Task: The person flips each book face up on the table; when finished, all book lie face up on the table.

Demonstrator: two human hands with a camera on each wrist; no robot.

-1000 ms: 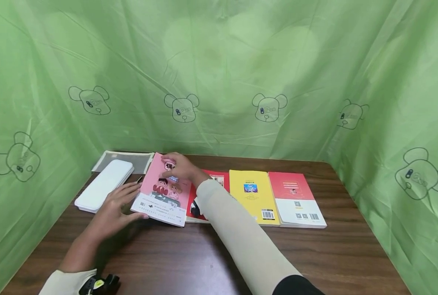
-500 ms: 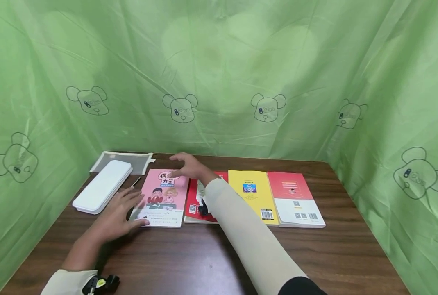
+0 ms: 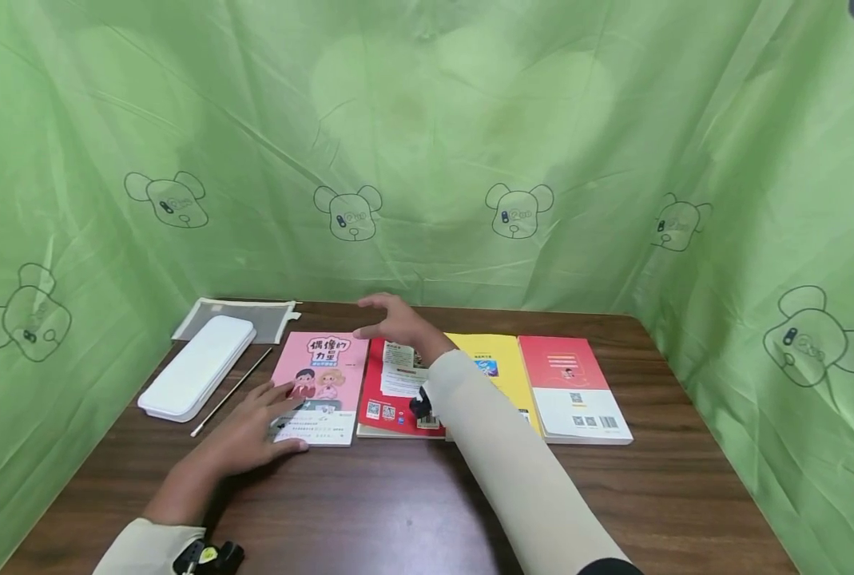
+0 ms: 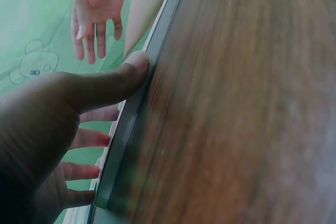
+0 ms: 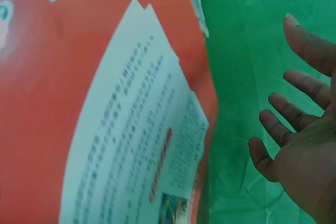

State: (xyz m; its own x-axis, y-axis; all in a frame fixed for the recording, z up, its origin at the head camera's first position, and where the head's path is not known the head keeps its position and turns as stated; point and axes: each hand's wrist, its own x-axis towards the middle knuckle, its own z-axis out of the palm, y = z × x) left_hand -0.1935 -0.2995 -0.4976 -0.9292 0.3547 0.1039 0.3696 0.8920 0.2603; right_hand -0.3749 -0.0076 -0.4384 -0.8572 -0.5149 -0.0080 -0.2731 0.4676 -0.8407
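Note:
A pink book (image 3: 337,371) with two cartoon children lies flat at the left end of a row of books. My left hand (image 3: 257,431) is at its lower left corner, fingers spread over the cover and thumb by the near edge. In the left wrist view, the thumb (image 4: 113,80) touches the book's edge. My right hand (image 3: 401,323) hovers above the far part of a red book (image 3: 372,391), holding nothing. The right wrist view shows its fingers (image 5: 286,111) loosely bent and apart from that cover, which bears a ragged white printed sheet (image 5: 131,124).
Right of the red book lie a yellow book (image 3: 502,391), partly behind my right sleeve, and a red-and-white book (image 3: 581,399). On the left are a white case (image 3: 198,367), a thin stick (image 3: 232,391) and a grey mesh pouch (image 3: 272,319). Green curtains (image 3: 427,160) surround the table (image 3: 412,511).
My right hand has let go of the pink book and moved right. That book, tilted before, now lies flat beside the red one. My left hand shifted slightly right, uncovering the stick.

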